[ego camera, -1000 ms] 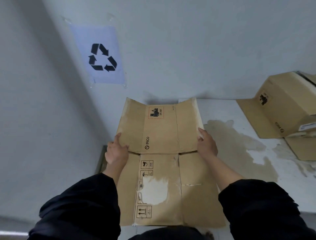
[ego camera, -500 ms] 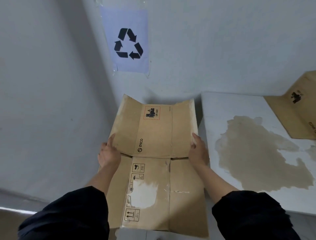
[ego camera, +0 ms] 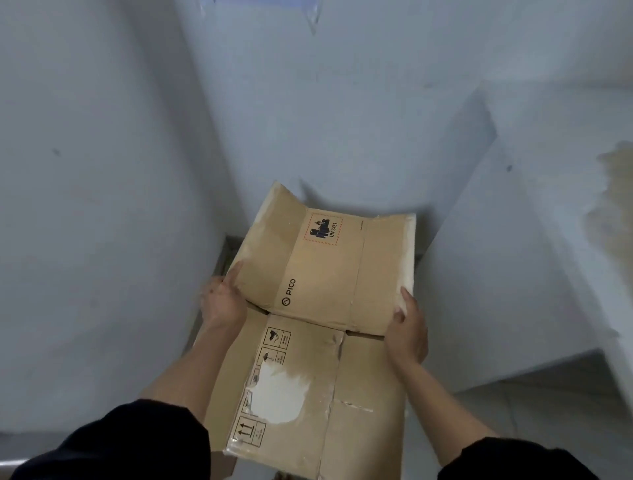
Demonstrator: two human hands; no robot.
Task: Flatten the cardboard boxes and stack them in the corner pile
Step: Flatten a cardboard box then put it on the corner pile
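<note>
Where sleeves (ego camera: 113, 445) overlap, box (ego camera: 322, 308) corners hidden.

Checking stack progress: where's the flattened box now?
Head view, centre: flattened box held between left hand and right hand, low in the wall corner.

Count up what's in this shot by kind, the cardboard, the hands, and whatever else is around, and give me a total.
Flattened cardboard box: 1, held at its side edges
Hands: 2, left hand and right hand
White table with a brown stain: 1
Paper sheet taped to the wall, only its bottom edge in view: 1
Total: 5
</note>
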